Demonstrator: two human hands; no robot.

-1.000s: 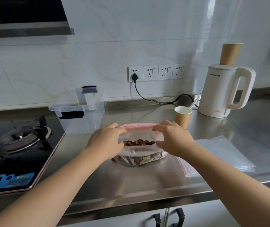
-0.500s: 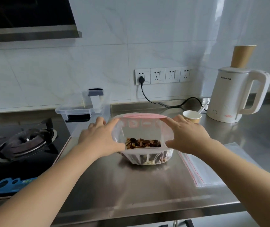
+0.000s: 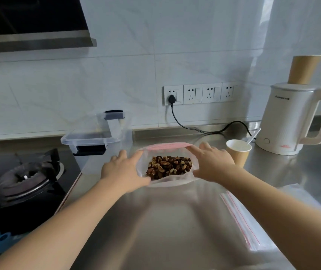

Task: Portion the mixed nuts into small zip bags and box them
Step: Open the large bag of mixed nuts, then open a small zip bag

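A large clear zip bag [image 3: 172, 181] with a pink seal strip stands on the steel counter, its mouth pulled wide. Mixed nuts [image 3: 169, 167] fill its bottom. My left hand [image 3: 121, 171] grips the bag's left rim, thumb at the near edge. My right hand [image 3: 212, 163] holds the right rim, fingers curled over the edge. A clear plastic box [image 3: 99, 142] with black latches stands behind and to the left, its lid leaning open. A stack of small zip bags [image 3: 257, 221] with red seal lines lies flat at the near right.
A paper cup [image 3: 237, 152] with a white spoon stands just right of the bag. A white kettle [image 3: 292, 121] with a paper cup on top sits at the back right, its cable plugged into the wall sockets [image 3: 200, 93]. A gas hob [image 3: 19, 178] lies to the left.
My hands have pulled the bag's mouth wider and pressed the rim lower, so the nuts show from above. The camera has moved closer.
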